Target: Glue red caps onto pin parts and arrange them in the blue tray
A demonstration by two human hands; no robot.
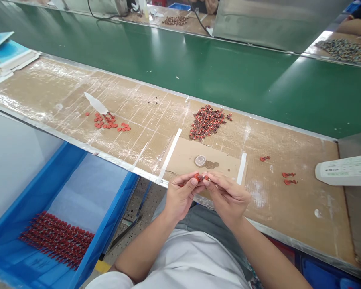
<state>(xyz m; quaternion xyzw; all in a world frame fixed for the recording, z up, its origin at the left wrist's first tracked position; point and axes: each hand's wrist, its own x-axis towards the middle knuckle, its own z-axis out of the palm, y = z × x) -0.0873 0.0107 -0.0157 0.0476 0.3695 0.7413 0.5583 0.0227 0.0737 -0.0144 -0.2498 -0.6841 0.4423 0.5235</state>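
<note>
Both hands meet over the front edge of the bench, pinching one small red figurine (202, 178). My left hand (180, 196) has its fingers closed on the figurine's left end, which looks like a round red disc. On its other end, the fingertips of my right hand (230, 196) are closed; they hide much of it. Just beyond the hands, a small round container (200, 161) sits beside a dark wet stain on a taped cardboard sheet (180, 154). Past that lies a heap of small red and dark figure pieces (209, 121).
Loose red discs (108, 121) lie left, near a white strip (96, 103). Three red figurines (289, 175) lie right, by a white bottle (345, 169). A blue crate (108, 224) at lower left holds rows of red figurines (57, 237). A green conveyor belt (198, 64) runs behind.
</note>
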